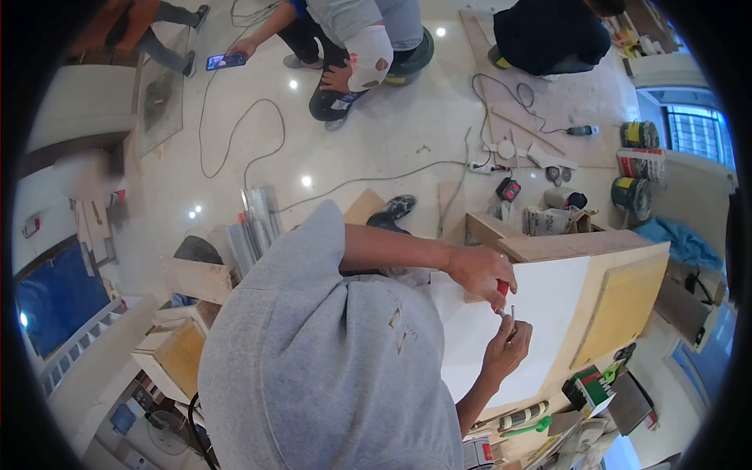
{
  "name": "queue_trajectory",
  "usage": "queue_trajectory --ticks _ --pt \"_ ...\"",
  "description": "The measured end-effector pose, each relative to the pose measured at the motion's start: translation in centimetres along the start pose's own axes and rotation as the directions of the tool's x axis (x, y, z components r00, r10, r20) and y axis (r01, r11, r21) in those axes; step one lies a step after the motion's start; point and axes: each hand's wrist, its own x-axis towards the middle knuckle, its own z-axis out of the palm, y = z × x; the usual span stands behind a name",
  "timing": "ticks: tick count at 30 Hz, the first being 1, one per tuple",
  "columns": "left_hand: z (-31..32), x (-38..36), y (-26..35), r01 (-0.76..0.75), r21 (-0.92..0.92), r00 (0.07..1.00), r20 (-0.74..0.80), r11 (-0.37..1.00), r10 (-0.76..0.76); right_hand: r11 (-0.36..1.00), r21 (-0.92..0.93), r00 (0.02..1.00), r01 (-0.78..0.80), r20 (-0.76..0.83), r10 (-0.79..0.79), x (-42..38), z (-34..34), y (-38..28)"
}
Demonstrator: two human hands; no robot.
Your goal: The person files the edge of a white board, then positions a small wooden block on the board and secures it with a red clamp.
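Observation:
My left hand [479, 272] is closed around a small red-handled tool [502, 288], whose short metal end points toward my other hand. My right hand [507, 351] pinches a thin metal piece [513, 313] that sticks up between the fingers; its exact kind is too small to make out. The two hands are close together, the tool's tip right beside the metal piece. Both are over a white sheet [560, 313] lying on a wooden workbench [619, 254].
A yellowish board [623, 313] lies on the bench's far side. Beyond one end, a green box [591, 390] sits among tools. Cables [368, 178] cross the tiled floor, with a red-black power tool [508, 189] near the bench. A person holding a phone [226, 60] sits nearby; others are behind.

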Motion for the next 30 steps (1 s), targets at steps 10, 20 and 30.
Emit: queue_trajectory --ticks 10,20,30 --pt "1.1 -0.4 0.3 -0.031 0.140 0.998 -0.058 0.990 0.039 0.900 0.414 0.984 -0.139 -0.048 0.174 -1.5 2.2 -0.1" --pt "1.3 1.1 -0.7 -0.032 0.052 0.999 -0.003 0.998 0.033 0.901 0.422 0.994 -0.105 0.021 0.107 -0.1 -1.1 -0.9" --pt "-0.5 1.7 1.1 0.040 0.059 0.985 0.164 0.997 -0.049 0.986 -0.163 0.990 0.041 0.138 -0.019 2.7 -2.9 -2.3"
